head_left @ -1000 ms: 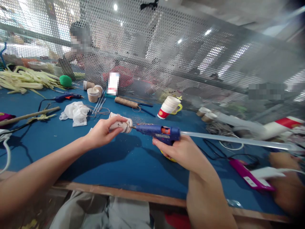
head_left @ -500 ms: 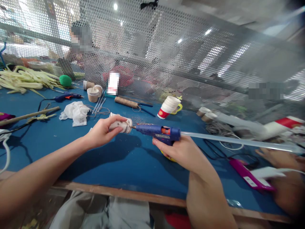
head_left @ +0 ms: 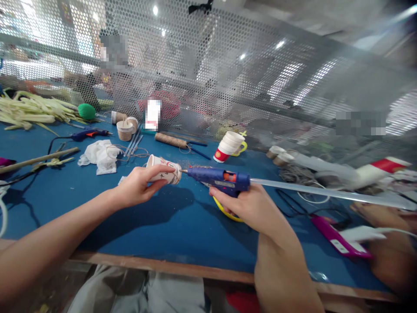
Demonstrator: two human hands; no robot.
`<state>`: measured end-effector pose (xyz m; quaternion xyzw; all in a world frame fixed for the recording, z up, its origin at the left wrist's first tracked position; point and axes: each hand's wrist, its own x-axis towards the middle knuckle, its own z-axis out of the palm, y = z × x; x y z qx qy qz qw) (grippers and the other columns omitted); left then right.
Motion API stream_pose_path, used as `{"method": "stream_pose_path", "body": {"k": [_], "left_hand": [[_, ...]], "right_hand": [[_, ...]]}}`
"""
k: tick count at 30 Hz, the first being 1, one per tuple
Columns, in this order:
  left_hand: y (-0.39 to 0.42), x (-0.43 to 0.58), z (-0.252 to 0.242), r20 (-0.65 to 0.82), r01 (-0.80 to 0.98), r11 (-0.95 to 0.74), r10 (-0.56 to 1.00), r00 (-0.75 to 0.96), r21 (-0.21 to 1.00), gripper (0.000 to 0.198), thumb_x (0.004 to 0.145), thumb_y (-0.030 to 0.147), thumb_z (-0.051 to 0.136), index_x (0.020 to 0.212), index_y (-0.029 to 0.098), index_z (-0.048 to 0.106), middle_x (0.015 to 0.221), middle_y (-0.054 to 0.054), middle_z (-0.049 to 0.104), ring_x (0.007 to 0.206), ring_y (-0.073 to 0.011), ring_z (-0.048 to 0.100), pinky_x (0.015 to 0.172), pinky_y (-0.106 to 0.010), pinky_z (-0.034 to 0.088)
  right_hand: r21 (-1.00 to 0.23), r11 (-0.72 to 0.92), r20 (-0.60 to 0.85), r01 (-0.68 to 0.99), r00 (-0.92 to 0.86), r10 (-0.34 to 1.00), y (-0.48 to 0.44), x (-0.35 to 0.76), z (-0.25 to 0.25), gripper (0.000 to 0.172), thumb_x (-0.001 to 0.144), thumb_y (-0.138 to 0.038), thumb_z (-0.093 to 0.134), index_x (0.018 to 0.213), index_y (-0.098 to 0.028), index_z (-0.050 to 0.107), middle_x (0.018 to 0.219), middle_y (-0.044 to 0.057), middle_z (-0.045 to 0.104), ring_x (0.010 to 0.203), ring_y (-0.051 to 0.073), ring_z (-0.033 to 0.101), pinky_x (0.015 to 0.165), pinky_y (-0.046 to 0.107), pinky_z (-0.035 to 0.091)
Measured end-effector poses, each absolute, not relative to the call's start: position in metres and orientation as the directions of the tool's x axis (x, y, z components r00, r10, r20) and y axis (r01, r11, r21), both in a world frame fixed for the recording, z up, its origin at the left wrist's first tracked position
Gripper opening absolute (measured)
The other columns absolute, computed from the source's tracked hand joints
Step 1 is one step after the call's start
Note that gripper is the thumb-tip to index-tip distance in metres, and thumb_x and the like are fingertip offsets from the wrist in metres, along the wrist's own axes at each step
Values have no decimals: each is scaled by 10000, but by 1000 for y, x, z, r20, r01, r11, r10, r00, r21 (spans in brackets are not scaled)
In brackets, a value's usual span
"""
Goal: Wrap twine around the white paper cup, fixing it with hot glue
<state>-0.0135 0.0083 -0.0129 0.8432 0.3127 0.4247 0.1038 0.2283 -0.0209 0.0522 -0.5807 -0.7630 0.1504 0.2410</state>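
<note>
My left hand [head_left: 140,184] is closed around a white paper cup [head_left: 164,171] with printed marks, which lies tilted on its side above the table, its base end towards the right. In my right hand [head_left: 246,204] is a blue hot glue gun [head_left: 218,178], fingers wrapped round its handle. A long clear glue stick [head_left: 293,188] sticks out of the gun's back end. The metal nozzle meets the cup near its base rim, where a bit of brown twine seems to show. Partly hidden behind my right hand is a yellow ring-shaped handle [head_left: 224,211] on the table.
Stacked paper cups [head_left: 228,145], a twine roll [head_left: 171,141], white lace cloth [head_left: 101,156] and a second glue gun [head_left: 89,134] lie farther back on the blue table [head_left: 146,234]. At right are a purple power strip [head_left: 339,237] and another person's hand [head_left: 374,213]. Perforated metal mesh [head_left: 195,65] stands behind.
The cup has turned in my left hand, so its open mouth and more print show. The glue gun has shifted slightly right, and more of the yellow handle shows.
</note>
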Motion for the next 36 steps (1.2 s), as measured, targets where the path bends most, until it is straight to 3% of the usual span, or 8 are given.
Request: {"method": "stream_pose_path", "body": {"k": [13, 22, 29, 36], "left_hand": [[4, -12, -14, 658, 424, -822, 562, 501, 379, 270, 852, 172, 466, 1117, 163, 520, 1001, -67, 688, 897, -163, 658, 752, -234, 517], [8, -13, -14, 656, 428, -805, 587, 474, 411, 273, 846, 175, 476, 1115, 154, 521, 1029, -84, 681, 944, -176, 646, 767, -239, 514], [4, -12, -12, 680, 415, -842, 529, 507, 346, 257, 847, 146, 474, 1099, 140, 524, 979, -76, 693, 872, -159, 663, 723, -218, 515], [7, -12, -12, 679, 408, -820, 565, 468, 401, 259, 843, 153, 475, 1095, 144, 533, 990, -80, 691, 897, -163, 659, 743, -222, 514]], "right_hand": [[-507, 281, 212, 815, -198, 957, -16, 225, 52, 292, 733, -351, 541, 496, -195, 472, 403, -30, 513, 404, 114, 494, 474, 237, 410], [-553, 243, 159, 797, -186, 970, -21, 227, 56, 275, 721, -361, 555, 509, -199, 488, 416, -28, 520, 407, 119, 501, 454, 238, 409], [-527, 250, 188, 812, -176, 966, -18, 224, 55, 301, 725, -325, 545, 470, -200, 446, 389, -34, 504, 390, 107, 486, 478, 238, 413], [-518, 285, 212, 806, -203, 956, -19, 228, 53, 290, 727, -350, 549, 491, -201, 470, 398, -38, 510, 389, 107, 490, 454, 235, 407]]}}
